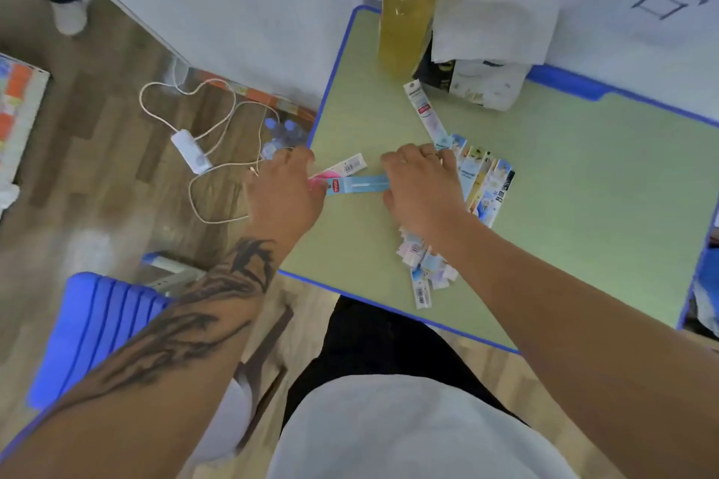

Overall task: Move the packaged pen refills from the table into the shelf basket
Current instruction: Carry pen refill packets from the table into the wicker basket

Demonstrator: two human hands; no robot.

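Observation:
Packaged pen refills lie on a green table [564, 206] with a blue rim. My left hand [284, 191] grips the ends of a pink pack [342, 167] and a blue pack [362, 184] at the table's left edge. My right hand [422, 187] lies curled over a fanned pile of packs [486, 187], touching the blue pack's other end. More packs [422, 272] stick out below my right wrist. One single pack [424, 113] lies slanted behind the pile. No shelf basket is in view.
A bottle of yellow drink [404, 19] and a box under tissue paper [482, 62] stand at the table's back. A blue chair [97, 327] is at my left. White cables with a power adapter [190, 152] lie on the wooden floor.

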